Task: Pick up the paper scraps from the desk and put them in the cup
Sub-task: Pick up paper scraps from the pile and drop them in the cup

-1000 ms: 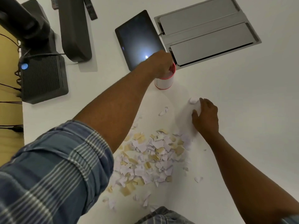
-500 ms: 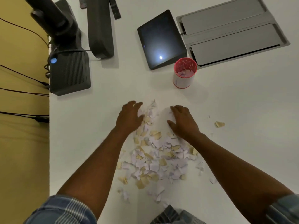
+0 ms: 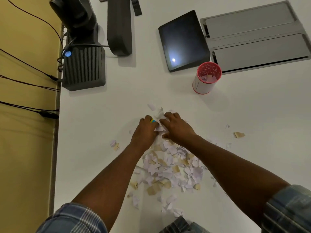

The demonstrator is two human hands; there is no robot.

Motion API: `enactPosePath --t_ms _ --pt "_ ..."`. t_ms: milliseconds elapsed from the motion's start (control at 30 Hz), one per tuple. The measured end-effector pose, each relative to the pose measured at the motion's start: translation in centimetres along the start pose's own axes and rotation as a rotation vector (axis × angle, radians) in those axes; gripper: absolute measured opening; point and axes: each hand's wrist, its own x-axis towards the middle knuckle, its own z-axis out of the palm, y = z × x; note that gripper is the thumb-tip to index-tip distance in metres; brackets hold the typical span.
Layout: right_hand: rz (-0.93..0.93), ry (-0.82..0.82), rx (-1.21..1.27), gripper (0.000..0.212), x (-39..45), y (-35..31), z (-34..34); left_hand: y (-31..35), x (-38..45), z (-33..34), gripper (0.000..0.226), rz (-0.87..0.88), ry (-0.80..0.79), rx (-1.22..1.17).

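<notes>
Since half a second back, both hands have closed inward from the flanks of the pile to its far end. My reading: a fresh handful is being gathered, so the next carry to the cup has not begun.

Left to right:
- Dark ribbed box (image 3: 84,68) at the bench's left edge, one; blue light lit. Two dark stands behind it.
- Left hand (image 3: 145,132), one: fingers curled, pressing scraps toward the other hand. A blue-yellow fleck shows at its knuckles; what it is, I cannot tell.
- Paper scraps (image 3: 171,167): too many to count, white and tan mixed, lying on the bench (image 3: 252,115) between the forearms, with a bunched few wedged between the two hands.
- Right hand (image 3: 176,128), one: fingers curled over the bunch, touching the left. Whether either grip has fully pinched, I cannot tell.
- Dark tablet (image 3: 183,41), one.
- Cup (image 3: 207,77), one, red-rimmed, upright, well apart from the hands; a few scraps inside.
- Stray tan scrap (image 3: 239,134), one, alone to the right.
- Grey hatch (image 3: 257,37), one, two flaps.

Most of the task remains.
</notes>
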Motion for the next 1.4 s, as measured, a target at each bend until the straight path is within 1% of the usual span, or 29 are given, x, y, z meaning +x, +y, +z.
enactPosePath --t_ms 67,133,167,200,267,333,500,600,700,767,867,933,1000,1133,1200,1267,1333,1400 --pt "-0.011 0.028 0.01 0.04 -0.7 -0.5 0.3 0.0 -0.5 0.3 0.017 0.014 0.023 -0.037" --pt "-0.015 0.063 0.005 0.018 -1.5 -0.9 0.7 -0.1 -1.0 0.6 0.015 0.003 0.044 -0.096" --pt "-0.014 0.074 -0.003 0.012 -1.9 -1.0 0.9 -0.1 -1.1 0.7 0.015 -0.002 0.054 -0.129" --pt "-0.012 0.082 -0.006 0.01 -2.2 -1.1 1.0 -0.2 -1.2 0.8 0.015 -0.006 0.061 -0.161" --pt "-0.007 0.099 0.004 0.011 -2.8 -0.9 1.0 -0.4 -1.4 0.7 0.013 -0.018 0.077 -0.215" --pt "0.036 0.14 0.05 0.012 -3.2 -0.4 0.6 -0.5 -1.5 0.4 0.008 -0.045 0.109 -0.282" --pt "0.248 0.299 0.337 0.016 -3.6 1.3 -2.3 -0.2 -1.3 -1.0 0.012 -0.095 0.216 -0.4" --pt "0.301 0.431 0.423 0.013 -3.9 2.3 -5.3 0.5 -0.9 -1.9 0.014 -0.1 0.256 -0.448" --pt "0.365 0.582 0.511 0.012 -3.8 3.6 -8.8 2.1 0.2 -3.1 0.014 -0.052 0.282 -0.469" --pt "0.416 0.661 0.517 0.014 -3.2 5.0 -11.0 3.8 1.6 -4.2 0.013 -0.016 0.288 -0.496" --pt "0.469 0.716 0.407 0.019 -1.9 7.5 -13.8 6.7 4.4 -6.1 0.01 0.045 0.313 -0.544" --pt "0.478 0.703 0.343 0.019 -0.9 8.9 -14.9 8.5 6.2 -7.3 0.008 0.096 0.358 -0.544" --pt "0.461 0.632 0.252 0.02 0.2 10.3 -15.4 9.9 7.7 -8.2 0.01 0.126 0.383 -0.523" --pt "0.438 0.384 0.046 0.027 2.6 12.1 -15.4 11.3 9.8 -8.8 0.012 0.119 0.38 -0.477" --pt "0.393 0.256 -0.069 0.028 3.4 12.3 -15.6 11.6 10.4 -8.8 0.012 0.119 0.378 -0.467" --pt "0.333 0.144 -0.137 0.026 4.2 12.2 -16.0 11.9 10.8 -8.8 0.014 0.108 0.374 -0.472" --pt "0.315 0.105 -0.155 0.025 4.8 12.0 -16.4 12.3 11.2 -8.9 0.015 0.111 0.373 -0.48" --pt "0.345 0.155 -0.15 0.029 5.1 12.0 -16.7 12.7 11.5 -9.1 0.016 0.113 0.383 -0.462"
